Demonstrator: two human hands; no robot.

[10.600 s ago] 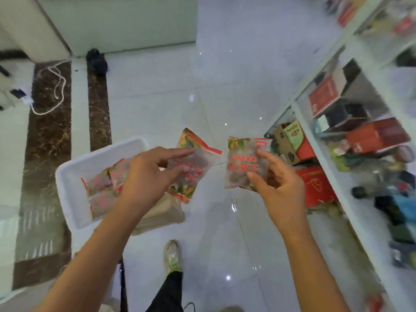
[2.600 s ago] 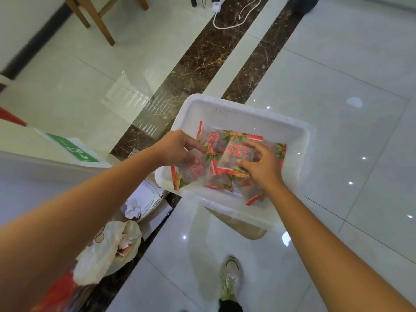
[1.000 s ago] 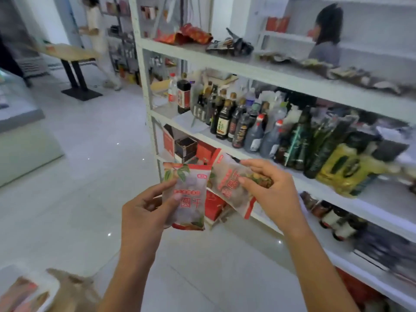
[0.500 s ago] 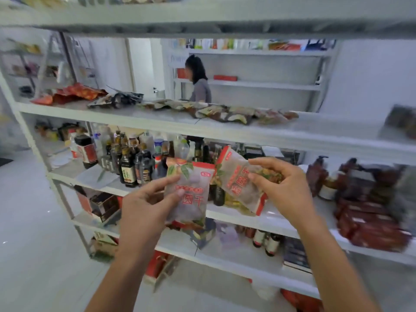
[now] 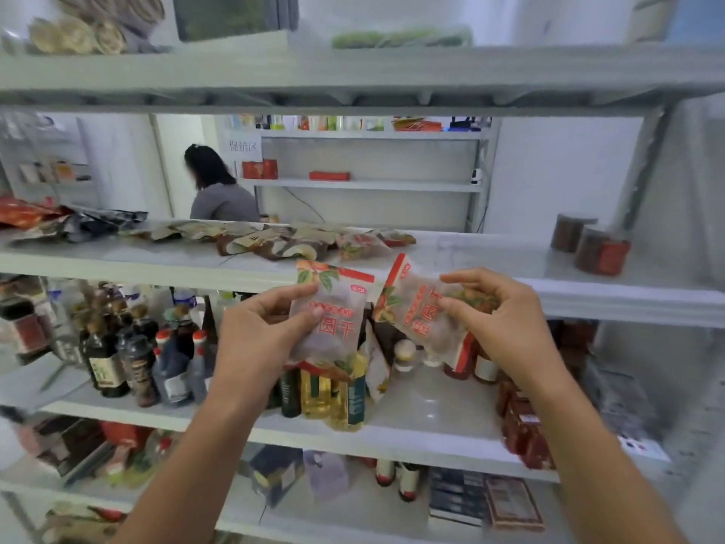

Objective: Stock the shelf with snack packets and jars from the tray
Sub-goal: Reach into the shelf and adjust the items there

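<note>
Pinching snack packets [image 5: 329, 320] [image 5: 421, 314], both hands [image 5: 255, 339] [image 5: 506, 327] face a shelf [image 5: 490, 257] strewn with pouches [image 5: 274, 245].

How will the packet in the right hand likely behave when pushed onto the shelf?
The packet is probably floppy: its film bends where the right hand pinches it. Likely light, since a pinch alone carries it. It should slide and lie flat, like the packets already on the shelf.

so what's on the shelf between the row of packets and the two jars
Nothing: in the head view the shelf is bare from the end of the packets to the jars.
</note>
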